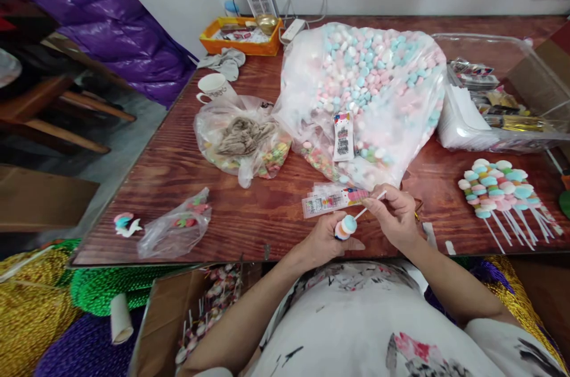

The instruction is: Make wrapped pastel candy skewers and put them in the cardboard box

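My left hand (317, 245) is closed around a short stack of pastel marshmallow candies (345, 227), a pale blue one on top, near the table's front edge. My right hand (397, 218) pinches a thin white stick (366, 209), whose lower end reaches the top candy; whether it has gone in, I cannot tell. Just behind the hands lie flat printed plastic wrappers (327, 201). At the right, a cluster of finished-looking candy skewers (501, 187) rests with white sticks pointing forward.
A big clear bag of pastel candies (369, 68) fills the table's back middle, with a printed packet (343, 136) on it. Left are a bag with brown cloth (243, 136), a mug (217, 89), a small bag (178, 225) and an orange tray (207, 38). A clear bin (472, 133) stands right.
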